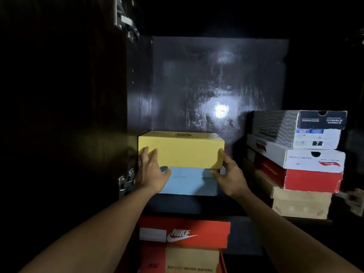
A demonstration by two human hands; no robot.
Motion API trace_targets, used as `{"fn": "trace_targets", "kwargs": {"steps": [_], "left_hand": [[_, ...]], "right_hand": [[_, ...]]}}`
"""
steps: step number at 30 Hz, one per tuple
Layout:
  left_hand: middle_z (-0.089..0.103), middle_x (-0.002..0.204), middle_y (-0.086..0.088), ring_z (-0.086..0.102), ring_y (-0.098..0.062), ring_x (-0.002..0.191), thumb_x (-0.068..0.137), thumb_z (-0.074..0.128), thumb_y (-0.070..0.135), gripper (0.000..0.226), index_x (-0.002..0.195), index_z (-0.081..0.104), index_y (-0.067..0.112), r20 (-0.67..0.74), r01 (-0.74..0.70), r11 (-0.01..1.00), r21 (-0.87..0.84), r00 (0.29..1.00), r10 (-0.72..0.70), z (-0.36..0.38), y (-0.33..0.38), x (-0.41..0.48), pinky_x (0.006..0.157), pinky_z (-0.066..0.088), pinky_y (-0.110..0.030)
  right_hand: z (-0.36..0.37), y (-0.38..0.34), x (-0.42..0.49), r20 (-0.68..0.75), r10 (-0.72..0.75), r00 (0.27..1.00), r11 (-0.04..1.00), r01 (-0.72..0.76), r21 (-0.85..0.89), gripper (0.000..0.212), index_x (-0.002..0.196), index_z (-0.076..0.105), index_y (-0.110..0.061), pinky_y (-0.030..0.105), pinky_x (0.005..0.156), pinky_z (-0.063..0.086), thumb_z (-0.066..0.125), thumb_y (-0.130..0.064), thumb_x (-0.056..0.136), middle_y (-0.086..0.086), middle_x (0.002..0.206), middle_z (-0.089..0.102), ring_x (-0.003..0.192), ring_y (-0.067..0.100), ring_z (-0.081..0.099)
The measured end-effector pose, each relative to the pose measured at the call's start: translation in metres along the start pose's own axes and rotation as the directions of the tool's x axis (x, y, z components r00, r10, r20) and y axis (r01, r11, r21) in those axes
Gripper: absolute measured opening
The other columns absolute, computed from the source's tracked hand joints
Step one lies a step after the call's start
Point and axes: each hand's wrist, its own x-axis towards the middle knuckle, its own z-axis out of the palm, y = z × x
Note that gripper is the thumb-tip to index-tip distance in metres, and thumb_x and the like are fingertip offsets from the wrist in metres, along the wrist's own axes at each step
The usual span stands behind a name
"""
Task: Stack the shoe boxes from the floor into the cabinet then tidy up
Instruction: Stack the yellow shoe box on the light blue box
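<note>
Inside dark glossy cabinet [197, 75], left hand [151, 171] and right hand [229, 174] grasp matte yellow rectangular cardboard box [183, 150] atop pale blue box [189, 182].

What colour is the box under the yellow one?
The lower box is light blue, beneath the yellow box; head view.
</note>
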Motion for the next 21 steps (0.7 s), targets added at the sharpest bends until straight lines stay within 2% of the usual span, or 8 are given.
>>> {"fn": "trace_targets", "kwargs": {"steps": [5, 9, 12, 15, 17, 19, 21], "left_hand": [[-0.004, 0.163, 0.006, 0.022, -0.027, 0.148, 0.089, 0.062, 0.046, 0.085, 0.159, 0.018, 0.022, 0.107, 0.005, 1.000, 0.025, 0.994, -0.008, 0.009, -0.008, 0.015, 0.105, 0.043, -0.041], [-0.003, 0.160, 0.008, 0.023, -0.027, 0.147, 0.086, 0.062, 0.053, 0.091, 0.159, 0.015, 0.026, 0.127, 0.022, 0.999, 0.037, 0.992, -0.027, 0.015, -0.010, 0.019, 0.111, 0.039, -0.043], [-0.003, 0.160, 0.008, 0.021, -0.026, 0.148, 0.086, 0.062, 0.055, 0.092, 0.159, 0.015, 0.025, 0.143, 0.029, 0.999, 0.028, 0.989, -0.033, 0.015, -0.011, 0.021, 0.111, 0.037, -0.042], [-0.005, 0.164, 0.005, 0.019, -0.028, 0.150, 0.085, 0.064, 0.057, 0.098, 0.160, 0.011, 0.023, 0.215, 0.050, 0.999, 0.008, 0.975, -0.051, 0.005, -0.007, 0.019, 0.114, 0.034, -0.047], [-0.001, 0.165, 0.001, 0.018, -0.029, 0.150, 0.085, 0.067, 0.055, 0.100, 0.160, 0.010, 0.021, 0.237, 0.033, 0.999, -0.009, 0.971, -0.030, -0.002, -0.004, 0.013, 0.116, 0.031, -0.050], [0.005, 0.165, 0.000, 0.021, -0.028, 0.149, 0.085, 0.069, 0.052, 0.097, 0.159, 0.015, 0.019, 0.240, -0.023, 1.000, -0.015, 0.971, 0.026, -0.012, 0.000, 0.001, 0.117, 0.031, -0.046], [0.008, 0.165, 0.002, 0.025, -0.026, 0.148, 0.085, 0.071, 0.050, 0.094, 0.158, 0.020, 0.018, 0.252, -0.065, 0.998, -0.017, 0.965, 0.067, -0.023, 0.008, -0.014, 0.116, 0.032, -0.041]], "right_hand": [[0.001, 0.004, 0.017, 0.088, 0.033, 0.996, 0.994, -0.024, -0.103, 0.073, 0.154, 0.032, -0.018, 0.020, 0.111, 0.029, 0.067, -0.011, 0.091, 0.004, 0.154, 0.039, 0.141, 0.018, 0.039], [0.006, 0.007, 0.022, 0.088, 0.049, 0.995, 0.990, -0.037, -0.133, 0.076, 0.155, 0.028, -0.022, 0.028, 0.117, 0.028, 0.068, -0.016, 0.090, 0.010, 0.155, 0.035, 0.143, 0.023, 0.034], [0.003, 0.005, 0.024, 0.123, 0.067, 0.990, 0.989, -0.050, -0.138, 0.078, 0.156, 0.026, -0.024, 0.032, 0.116, 0.031, 0.068, -0.019, 0.090, 0.009, 0.154, 0.036, 0.141, 0.025, 0.037], [-0.008, -0.002, 0.022, 0.188, 0.102, 0.977, 0.993, -0.088, -0.081, 0.080, 0.157, 0.024, -0.023, 0.026, 0.109, 0.036, 0.069, -0.018, 0.091, 0.000, 0.152, 0.040, 0.136, 0.018, 0.042], [-0.017, -0.010, 0.013, 0.172, 0.104, 0.980, 0.994, -0.097, -0.047, 0.075, 0.155, 0.029, -0.025, 0.031, 0.107, 0.042, 0.069, -0.016, 0.091, 0.000, 0.146, 0.048, 0.132, 0.022, 0.049], [-0.026, -0.020, -0.001, 0.133, 0.087, 0.987, 0.996, -0.082, -0.039, 0.066, 0.147, 0.036, -0.035, 0.037, 0.103, 0.047, 0.066, -0.014, 0.092, 0.001, 0.134, 0.057, 0.123, 0.025, 0.056], [-0.036, -0.032, -0.020, 0.115, 0.068, 0.991, 0.997, -0.064, -0.040, 0.060, 0.139, 0.038, -0.038, 0.031, 0.098, 0.049, 0.066, -0.011, 0.093, -0.001, 0.124, 0.062, 0.118, 0.025, 0.060]]}}
